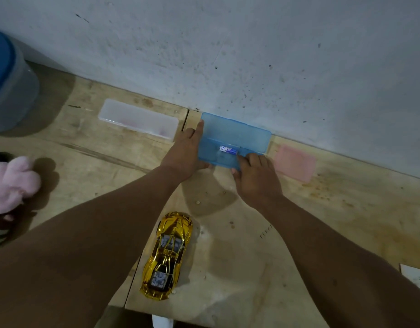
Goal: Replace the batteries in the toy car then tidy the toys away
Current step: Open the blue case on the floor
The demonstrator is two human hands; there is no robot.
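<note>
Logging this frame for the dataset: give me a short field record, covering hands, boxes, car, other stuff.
left hand: open, flat against the blue box's left end
right hand: fingers curled at the box's front edge
blue box: translucent, against the wall; battery shows inside
toy car: gold, on the wooden table, untouched
other boxes: clear box to the left, pink box to the right
plush toy: pink, far left

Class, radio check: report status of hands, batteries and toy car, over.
Left hand steadying the blue case by its left end. Right hand at its front edge, fingertips by the battery inside. Gold toy car untouched on the wooden table. Nothing in the way.
</note>
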